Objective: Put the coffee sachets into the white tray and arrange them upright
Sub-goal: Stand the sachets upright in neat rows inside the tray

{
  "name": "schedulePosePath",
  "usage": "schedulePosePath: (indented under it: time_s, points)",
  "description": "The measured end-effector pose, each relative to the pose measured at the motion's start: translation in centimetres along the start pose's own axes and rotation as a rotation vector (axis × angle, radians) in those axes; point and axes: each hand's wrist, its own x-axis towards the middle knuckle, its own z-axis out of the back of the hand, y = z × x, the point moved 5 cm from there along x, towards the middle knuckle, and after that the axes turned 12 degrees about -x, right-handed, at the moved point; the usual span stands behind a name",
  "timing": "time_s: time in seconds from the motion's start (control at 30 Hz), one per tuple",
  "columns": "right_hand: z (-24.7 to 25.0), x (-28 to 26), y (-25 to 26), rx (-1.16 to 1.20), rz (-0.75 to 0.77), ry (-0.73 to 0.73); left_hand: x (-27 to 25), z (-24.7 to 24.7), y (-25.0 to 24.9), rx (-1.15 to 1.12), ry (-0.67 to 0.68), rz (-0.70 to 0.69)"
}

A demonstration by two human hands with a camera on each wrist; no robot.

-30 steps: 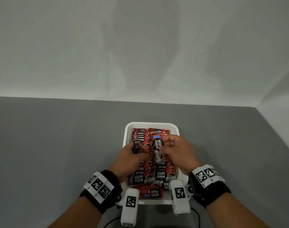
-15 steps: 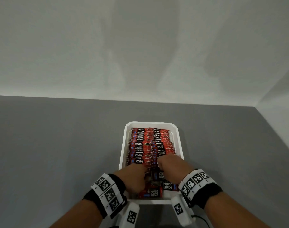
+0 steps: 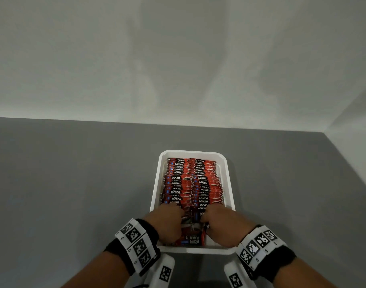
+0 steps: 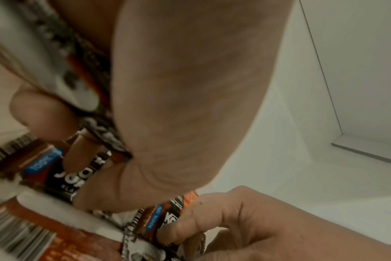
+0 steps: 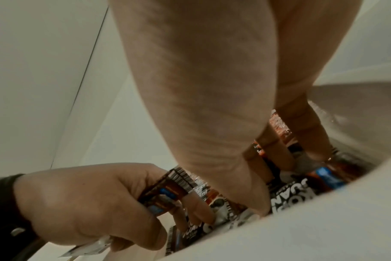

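both hands (image 3: 198, 225) curled round "kopi juan" sachets (image 3: 191, 183) (apparently upright) in white tray (image 3: 230, 183)

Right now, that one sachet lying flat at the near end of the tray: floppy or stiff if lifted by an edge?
The flat sachet probably flexes: thin film, crimped ends. Likely light, since the standing sachets stay up only by leaning packed together in the white tray. Its glossy film may slip between fingers.

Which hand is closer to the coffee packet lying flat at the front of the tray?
Left, by a little. The left hand overlaps the flat sachet's left end. The right hand sits just past its right end, its fingers reaching into the sachets above it in the white tray.
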Motion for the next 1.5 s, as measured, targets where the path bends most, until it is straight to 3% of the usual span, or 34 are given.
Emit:
schedulePosePath:
  time_s: [0.13,0.3,0.77,1.03,1.13,1.27,1.33,1.5]
  points:
    - [0.0,-0.2,0.3,-0.017,0.018,-0.036,-0.1,0.1,0.1,0.035,-0.041,-0.031]
    - [-0.1,-0.6,0.4,0.012,-0.026,0.023,-0.2,0.0,0.4,-0.028,-0.059,-0.044]
    - [0.4,-1.3,1.0,-0.003,-0.005,0.037,-1.4,0.2,-0.8,-0.079,0.032,0.000]
    - [-0.1,-1.2,1.0,0.030,-0.008,0.014,-1.7,0.4,-1.0,-0.163,0.024,-0.055]
    - [0.6,-1.3,0.6,0.172,-0.014,-0.035,-2.0,1.6,-1.1,-0.392,-0.037,-0.069]
    - [3.6,-1.4,-0.3,0.462,-0.090,-0.201,-2.0,3.1,-1.0,-1.122,-0.152,0.039]
    - [5.3,-1.4,-0.3,0.654,-0.128,-0.280,-1.9,3.9,-1.1,-1.417,-0.219,0.012]
    - [7.7,-0.8,1.4,1.097,-0.087,-0.347,-1.9,5.9,-2.7,-1.691,-0.429,-0.134]
